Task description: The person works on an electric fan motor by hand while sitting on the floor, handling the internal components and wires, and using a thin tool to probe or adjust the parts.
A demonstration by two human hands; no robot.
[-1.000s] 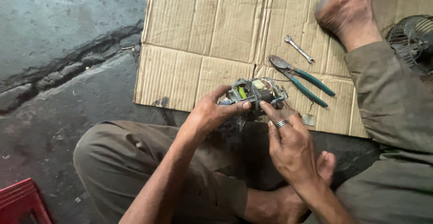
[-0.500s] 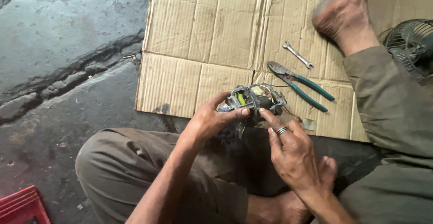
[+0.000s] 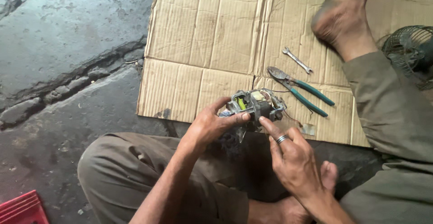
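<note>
A red crate corner (image 3: 20, 208) is seen at the lower left on the dark floor. The left hand (image 3: 209, 125) is closed around a small electric motor (image 3: 256, 104), held just above the near edge of a flattened cardboard sheet (image 3: 203, 48). The motor is shown as a grimy grey metal frame with a yellow-green insert and thin dark wires trailing from it. Its right side is touched by the extended fingers of the ringed right hand (image 3: 293, 161), which is not closed. Green-handled pliers (image 3: 300, 91) and a small wrench (image 3: 297, 60) are laid on the cardboard further right.
</note>
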